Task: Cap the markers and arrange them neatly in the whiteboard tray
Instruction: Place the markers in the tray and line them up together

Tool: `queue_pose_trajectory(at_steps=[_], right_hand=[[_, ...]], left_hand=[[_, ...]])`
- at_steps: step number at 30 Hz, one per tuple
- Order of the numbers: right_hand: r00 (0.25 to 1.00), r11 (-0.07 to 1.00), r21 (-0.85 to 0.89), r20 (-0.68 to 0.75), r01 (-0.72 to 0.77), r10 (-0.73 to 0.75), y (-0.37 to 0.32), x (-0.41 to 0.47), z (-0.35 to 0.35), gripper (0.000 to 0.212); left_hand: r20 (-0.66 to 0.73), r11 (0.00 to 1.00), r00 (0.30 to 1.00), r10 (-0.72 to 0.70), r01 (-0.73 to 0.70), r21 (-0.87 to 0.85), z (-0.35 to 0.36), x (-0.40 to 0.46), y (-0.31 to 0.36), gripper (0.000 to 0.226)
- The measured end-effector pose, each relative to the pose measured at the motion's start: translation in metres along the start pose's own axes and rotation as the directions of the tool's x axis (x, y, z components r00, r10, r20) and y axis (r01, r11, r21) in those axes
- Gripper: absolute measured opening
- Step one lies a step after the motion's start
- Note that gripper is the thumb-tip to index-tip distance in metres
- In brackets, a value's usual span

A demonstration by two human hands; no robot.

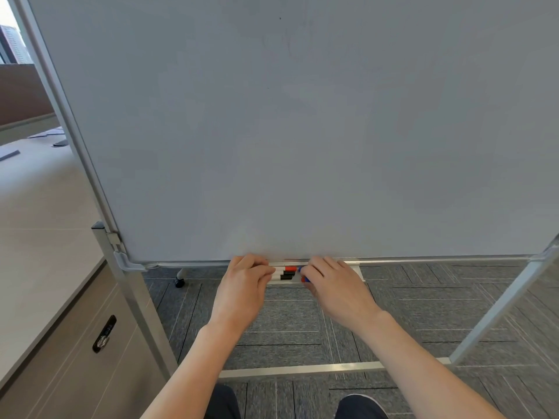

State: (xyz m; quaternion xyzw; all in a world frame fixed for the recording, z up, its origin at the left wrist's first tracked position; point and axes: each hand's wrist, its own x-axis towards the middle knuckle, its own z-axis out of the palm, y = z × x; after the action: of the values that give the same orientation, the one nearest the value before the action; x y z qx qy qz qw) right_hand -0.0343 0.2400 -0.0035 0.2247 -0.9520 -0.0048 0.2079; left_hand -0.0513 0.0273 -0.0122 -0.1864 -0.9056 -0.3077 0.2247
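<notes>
Here, both hands work at the whiteboard tray. The left hand curls its grip on the markers' white ends; the right hand pinches blue and red caps just right of them in the tray.

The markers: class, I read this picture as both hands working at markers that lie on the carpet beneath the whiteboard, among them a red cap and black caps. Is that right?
Not quite. The markers lie in the tray fixed under the whiteboard, not on the carpet. The head view shows this. The left hand and right hand do both work at them, and red and black caps show.
</notes>
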Motion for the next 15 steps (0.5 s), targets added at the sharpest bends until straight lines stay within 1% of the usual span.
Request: queue_pose_trajectory(at_steps=[2, 5, 9, 11, 13, 15], right_hand=[[1.0, 1.0, 0.024, -0.021, -0.017, 0.018, -0.002, 0.0, -0.002, 0.012], [0.998, 0.999, 0.042, -0.058, -0.028, 0.031, -0.007, 0.002, -0.006, 0.011], [0.994, 0.999, 0.006, -0.097, -0.044, 0.044, -0.009, 0.006, -0.007, 0.006], [0.992, 0.998, -0.004, -0.113, -0.064, 0.063, -0.009, 0.007, -0.006, 0.009], [0.986, 0.996, 0.026, -0.139, -0.088, 0.09, -0.009, 0.008, -0.007, 0.008], [0.971, 0.985, 0.118, -0.188, -0.13, 0.151, -0.009, 0.009, -0.013, 0.003]], left_hand=[[-0.001, 1.0, 1.0, 0.002, -0.002, 0.002, 0.0, 0.0, 0.0, 0.016], [-0.001, 1.0, 1.0, 0.009, -0.009, 0.004, -0.001, 0.0, 0.001, 0.016], [-0.002, 1.0, 1.0, 0.008, -0.008, 0.005, -0.001, -0.001, 0.002, 0.017], [-0.001, 1.0, 1.0, 0.002, -0.002, 0.003, -0.001, -0.002, 0.001, 0.017], [0.001, 1.0, 1.0, -0.001, 0.001, 0.004, -0.002, -0.002, 0.001, 0.017], [0.001, 1.0, 1.0, 0.002, -0.002, 0.004, -0.002, -0.002, 0.002, 0.017]])
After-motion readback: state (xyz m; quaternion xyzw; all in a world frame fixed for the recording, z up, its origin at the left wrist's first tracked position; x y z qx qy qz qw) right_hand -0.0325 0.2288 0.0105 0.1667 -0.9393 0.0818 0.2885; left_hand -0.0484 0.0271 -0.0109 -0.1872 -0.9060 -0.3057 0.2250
